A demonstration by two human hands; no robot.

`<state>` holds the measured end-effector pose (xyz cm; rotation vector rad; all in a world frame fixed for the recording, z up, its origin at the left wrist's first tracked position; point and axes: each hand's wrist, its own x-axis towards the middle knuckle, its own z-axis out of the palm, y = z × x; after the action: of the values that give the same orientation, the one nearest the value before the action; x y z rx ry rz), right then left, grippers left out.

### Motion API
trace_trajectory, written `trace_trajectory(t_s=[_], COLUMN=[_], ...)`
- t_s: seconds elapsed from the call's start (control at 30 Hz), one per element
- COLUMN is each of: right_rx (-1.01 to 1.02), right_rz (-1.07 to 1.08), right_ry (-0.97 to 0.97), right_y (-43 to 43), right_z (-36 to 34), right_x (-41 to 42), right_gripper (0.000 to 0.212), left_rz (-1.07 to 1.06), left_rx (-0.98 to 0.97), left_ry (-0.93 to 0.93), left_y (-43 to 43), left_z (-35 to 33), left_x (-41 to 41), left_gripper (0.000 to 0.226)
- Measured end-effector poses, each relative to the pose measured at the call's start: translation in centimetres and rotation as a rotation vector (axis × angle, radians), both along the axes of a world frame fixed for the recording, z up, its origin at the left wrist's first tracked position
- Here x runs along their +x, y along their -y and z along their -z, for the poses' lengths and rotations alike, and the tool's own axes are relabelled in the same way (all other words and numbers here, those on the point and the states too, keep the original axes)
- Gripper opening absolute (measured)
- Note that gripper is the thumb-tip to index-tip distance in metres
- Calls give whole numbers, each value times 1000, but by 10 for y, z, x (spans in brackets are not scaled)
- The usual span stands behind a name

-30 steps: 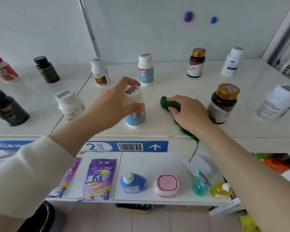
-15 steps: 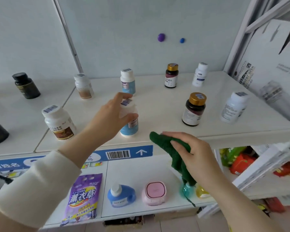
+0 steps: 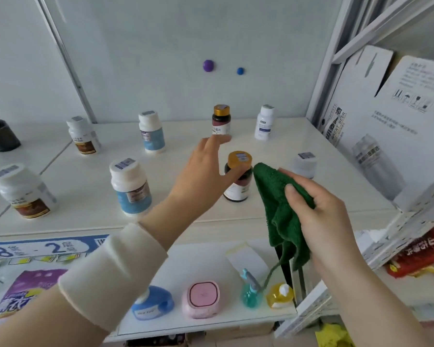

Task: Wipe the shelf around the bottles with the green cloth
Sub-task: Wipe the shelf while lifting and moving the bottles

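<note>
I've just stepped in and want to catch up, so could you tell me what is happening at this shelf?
A person is cleaning the white shelf. The right hand grips the green cloth, lifted off the surface. The left hand, held open, reaches for the gold-capped brown bottle near the front.

Bright, evenly lit. Faint diffuse shadows and a mild sheen on the glossy white shelf board (image 3: 90, 186). Motion-smeared at the fingertips (image 3: 219, 139) of the left hand (image 3: 201, 179) and on the small white plastic bottle with a barcode lid (image 3: 304, 164). Crisp pile on the dark green terry cloth (image 3: 273, 196). Bowed at the edges: leaning pale grey metal upright (image 3: 327, 71).
</note>
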<state>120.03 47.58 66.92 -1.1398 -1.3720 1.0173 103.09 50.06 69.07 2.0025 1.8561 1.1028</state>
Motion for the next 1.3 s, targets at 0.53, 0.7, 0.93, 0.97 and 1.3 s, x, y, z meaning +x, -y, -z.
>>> trace_trajectory(t_s=[0.53, 0.7, 0.93, 0.97, 1.3], right_rx=[-3, 76, 28, -3, 211], right_rz=[17, 100, 282, 256, -544], right_ry=[-76, 30, 625, 702, 752], right_y=[-69, -93, -167, -174, -78], right_z=[3, -1, 22, 28, 28], right_x=[-40, -67, -89, -90, -91], right_gripper=[28, 30, 34, 34, 32], left_rz=[-255, -235, -145, -132, -97], left_rx=[-68, -81, -98, -96, 10], left_ry=[117, 99, 78, 81, 118], left_y=[-27, -26, -30, -31, -33], left_z=[-33, -46, -51, -51, -57], left_x=[-46, -70, -90, -92, -106], left_gripper=[38, 36, 39, 39, 34])
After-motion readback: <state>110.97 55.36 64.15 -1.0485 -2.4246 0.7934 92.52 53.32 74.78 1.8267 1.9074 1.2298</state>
